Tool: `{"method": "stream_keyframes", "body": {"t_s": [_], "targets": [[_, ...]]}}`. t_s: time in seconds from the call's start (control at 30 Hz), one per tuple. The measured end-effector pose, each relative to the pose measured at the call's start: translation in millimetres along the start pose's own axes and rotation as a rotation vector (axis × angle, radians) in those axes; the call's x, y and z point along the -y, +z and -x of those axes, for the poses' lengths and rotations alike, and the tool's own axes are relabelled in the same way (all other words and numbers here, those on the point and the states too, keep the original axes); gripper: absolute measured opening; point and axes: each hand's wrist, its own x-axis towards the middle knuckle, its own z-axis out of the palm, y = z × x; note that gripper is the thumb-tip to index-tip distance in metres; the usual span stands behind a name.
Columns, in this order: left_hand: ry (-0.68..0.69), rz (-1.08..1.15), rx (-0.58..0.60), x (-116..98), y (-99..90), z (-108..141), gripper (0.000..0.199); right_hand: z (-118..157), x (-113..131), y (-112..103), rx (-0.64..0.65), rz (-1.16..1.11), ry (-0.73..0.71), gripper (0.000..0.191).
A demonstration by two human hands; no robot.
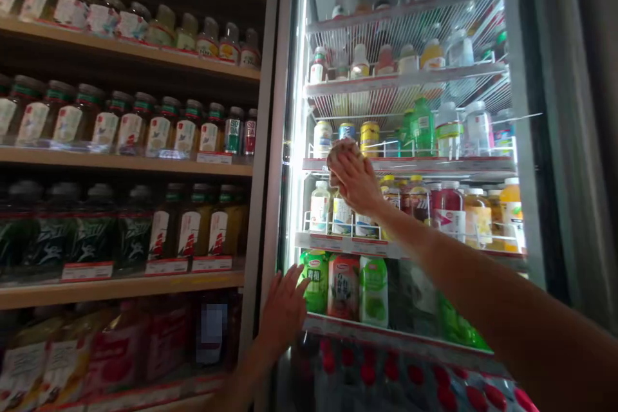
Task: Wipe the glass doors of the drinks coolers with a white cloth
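My right hand reaches up in front of the lit drinks fridge and presses a crumpled, brownish cloth against what looks like its glass door. The cloth lies under my fingers, level with the shelf edge that carries the cans. Lower down, my left hand has its fingers spread near the door's left frame; it holds nothing, and whether it touches the glass I cannot tell. Just beyond its fingertips stands a green bottle inside the fridge. My right forearm hides some of the bottles on the lower shelves.
Wooden shelves full of bottles and jars stand to the left of the fridge. Inside it, wire racks carry bottles and cans, with red-capped bottles at the bottom. A dark grey edge borders the right side.
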Motion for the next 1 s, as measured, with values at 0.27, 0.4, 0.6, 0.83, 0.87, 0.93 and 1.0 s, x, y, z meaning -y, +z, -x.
{"method": "stream_keyframes", "body": {"t_s": [0.27, 0.4, 0.6, 0.83, 0.87, 0.93, 1.0], "targets": [[-0.268, 0.065, -0.074, 53, -20.4, 17, 0.036, 157, 106, 29, 0.259, -0.259, -0.600, 0.051], [-0.254, 0.052, -0.076, 58, -27.8, 4, 0.036, 167, 78, 19, 0.241, -0.235, -0.549, 0.051], [-0.231, 0.122, -0.077, 17, -10.6, -18, 0.035, 120, -6, -17, 0.098, -0.006, 0.015, 0.052], [-0.106, 0.181, -0.028, -42, 4.4, -47, 0.044, 232, 7, -26, 0.257, -0.083, -0.414, 0.060], [-0.104, 0.172, -0.045, -48, 8.5, -50, 0.044, 227, 0, -27, 0.228, -0.070, -0.370, 0.058], [-0.128, 0.148, -0.080, -58, 18.3, -54, 0.047, 202, -21, -32, 0.103, -0.016, -0.141, 0.052], [-0.172, 0.129, -0.101, -67, 27.3, -55, 0.051, 180, -40, -37, 0.005, 0.032, 0.068, 0.046]]}}
